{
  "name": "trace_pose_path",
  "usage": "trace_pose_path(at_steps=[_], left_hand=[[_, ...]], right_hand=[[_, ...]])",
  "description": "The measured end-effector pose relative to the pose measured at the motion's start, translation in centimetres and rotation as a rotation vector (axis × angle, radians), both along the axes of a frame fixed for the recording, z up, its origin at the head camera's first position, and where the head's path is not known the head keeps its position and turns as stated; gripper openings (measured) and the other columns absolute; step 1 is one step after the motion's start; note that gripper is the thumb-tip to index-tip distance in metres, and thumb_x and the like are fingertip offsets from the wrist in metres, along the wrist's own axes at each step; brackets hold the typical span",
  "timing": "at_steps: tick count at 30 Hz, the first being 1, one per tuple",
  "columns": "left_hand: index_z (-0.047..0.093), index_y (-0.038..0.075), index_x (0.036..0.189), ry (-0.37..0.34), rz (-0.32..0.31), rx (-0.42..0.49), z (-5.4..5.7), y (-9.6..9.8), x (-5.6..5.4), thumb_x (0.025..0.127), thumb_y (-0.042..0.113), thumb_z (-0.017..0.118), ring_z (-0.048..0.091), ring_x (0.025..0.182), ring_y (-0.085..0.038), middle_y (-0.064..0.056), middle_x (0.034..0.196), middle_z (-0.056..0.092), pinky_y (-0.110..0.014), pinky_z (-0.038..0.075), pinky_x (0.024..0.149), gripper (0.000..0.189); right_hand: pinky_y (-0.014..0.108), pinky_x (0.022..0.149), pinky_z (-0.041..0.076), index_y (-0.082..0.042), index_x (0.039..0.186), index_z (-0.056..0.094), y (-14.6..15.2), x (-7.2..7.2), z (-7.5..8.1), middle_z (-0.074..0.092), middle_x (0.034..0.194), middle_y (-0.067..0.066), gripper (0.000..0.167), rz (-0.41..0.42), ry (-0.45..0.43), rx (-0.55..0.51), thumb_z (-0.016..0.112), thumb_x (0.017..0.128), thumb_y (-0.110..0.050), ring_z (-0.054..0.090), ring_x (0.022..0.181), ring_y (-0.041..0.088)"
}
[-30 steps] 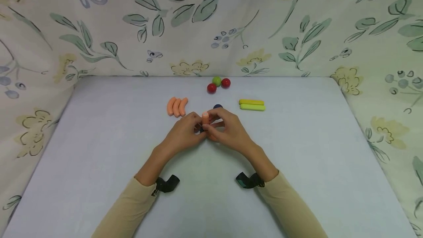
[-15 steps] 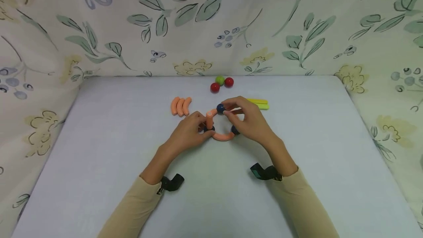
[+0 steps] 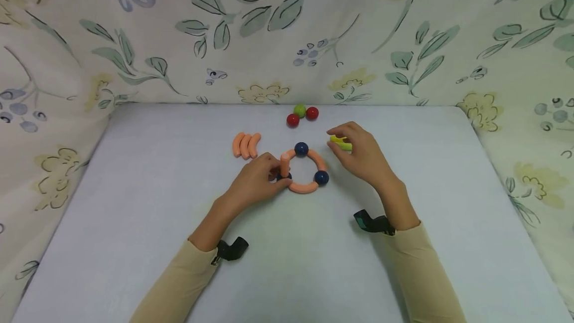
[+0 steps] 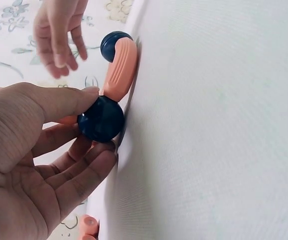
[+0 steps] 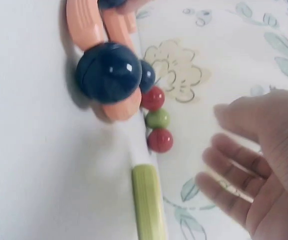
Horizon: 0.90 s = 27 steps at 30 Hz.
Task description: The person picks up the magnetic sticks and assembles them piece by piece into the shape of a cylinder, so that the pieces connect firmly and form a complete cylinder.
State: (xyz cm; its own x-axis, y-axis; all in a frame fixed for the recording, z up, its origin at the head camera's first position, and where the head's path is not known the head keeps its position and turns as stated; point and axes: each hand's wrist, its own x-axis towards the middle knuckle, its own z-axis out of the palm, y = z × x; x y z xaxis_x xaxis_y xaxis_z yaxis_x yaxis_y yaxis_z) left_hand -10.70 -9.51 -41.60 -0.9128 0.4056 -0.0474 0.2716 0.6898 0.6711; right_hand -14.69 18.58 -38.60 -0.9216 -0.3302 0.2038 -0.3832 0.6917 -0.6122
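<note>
A ring of curved orange pieces (image 3: pixel 303 188) and dark blue balls (image 3: pixel 321 178) lies on the table. My left hand (image 3: pixel 256 178) pinches the ring's left blue ball (image 4: pixel 101 119) between thumb and fingers. From that ball an orange stick (image 3: pixel 285 165) stands upright. Off to the right of the ring, my right hand (image 3: pixel 362 156) is in the air, fingers and thumb spread apart and holding nothing. It partly covers the yellow stick (image 3: pixel 337 139) and the light green stick (image 3: pixel 344 146). The green stick also shows below the palm in the right wrist view.
Behind the ring sit two red balls (image 3: pixel 293 120) and a green ball (image 3: pixel 299 110) near the table's back edge. Three loose curved orange pieces (image 3: pixel 245 145) lie behind my left hand. A flowered cloth (image 3: pixel 269 39) hangs beyond the white table (image 3: pixel 287 263).
My right hand has left the upright orange stick, passed the ring's back blue ball, and moved right toward the yellow and green sticks. My left hand keeps its grip at the ring's left side.
</note>
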Motion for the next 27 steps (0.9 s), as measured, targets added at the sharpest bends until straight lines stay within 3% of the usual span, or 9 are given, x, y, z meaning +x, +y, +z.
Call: trace_pose_path(at_steps=[4, 9, 17, 27], left_hand=[[0.074, 0.018, 0.097, -0.003, 0.0, 0.006, 0.1, 0.0, 0.1, 0.095, 0.029, 0.081, 0.062, 0.096, -0.017, -0.004, 0.107, 0.065, -0.035, 0.056, 0.089, 0.014], [0.073, 0.018, 0.095, -0.005, 0.009, 0.005, 0.3, 0.0, 0.1, 0.095, 0.028, 0.082, 0.062, 0.095, -0.017, -0.004, 0.105, 0.065, -0.035, 0.057, 0.088, 0.013], [0.074, 0.017, 0.096, 0.003, -0.014, 0.023, 0.0, 0.3, -0.1, 0.094, 0.026, 0.083, 0.062, 0.094, -0.017, -0.005, 0.103, 0.066, -0.035, 0.057, 0.089, 0.013], [0.074, 0.016, 0.094, 0.005, -0.005, 0.017, 0.1, 0.1, -0.1, 0.094, 0.025, 0.083, 0.062, 0.095, -0.017, -0.004, 0.103, 0.067, -0.036, 0.058, 0.09, 0.013]], right_hand=[[0.056, 0.105, 0.055, -0.001, 0.127, 0.072, 0.9, -0.3, -0.6, 0.068, 0.13, 0.018, 0.029, -0.061, -0.053, 0.084, 0.072, 0.1, -0.012, 0.067, 0.12, 0.037], [0.058, 0.109, 0.052, -0.001, 0.127, 0.072, 1.5, -0.8, -1.4, 0.069, 0.13, 0.018, 0.029, -0.066, -0.1, 0.113, 0.071, 0.102, -0.014, 0.065, 0.125, 0.038], [0.057, 0.106, 0.054, -0.001, 0.122, 0.076, 1.8, -0.7, -2.2, 0.071, 0.125, 0.021, 0.025, -0.079, -0.105, 0.221, 0.073, 0.1, -0.013, 0.066, 0.119, 0.039], [0.057, 0.108, 0.052, -0.002, 0.117, 0.079, 1.7, -0.7, -2.0, 0.073, 0.125, 0.022, 0.021, -0.111, -0.114, 0.297, 0.071, 0.098, -0.005, 0.063, 0.121, 0.041]])
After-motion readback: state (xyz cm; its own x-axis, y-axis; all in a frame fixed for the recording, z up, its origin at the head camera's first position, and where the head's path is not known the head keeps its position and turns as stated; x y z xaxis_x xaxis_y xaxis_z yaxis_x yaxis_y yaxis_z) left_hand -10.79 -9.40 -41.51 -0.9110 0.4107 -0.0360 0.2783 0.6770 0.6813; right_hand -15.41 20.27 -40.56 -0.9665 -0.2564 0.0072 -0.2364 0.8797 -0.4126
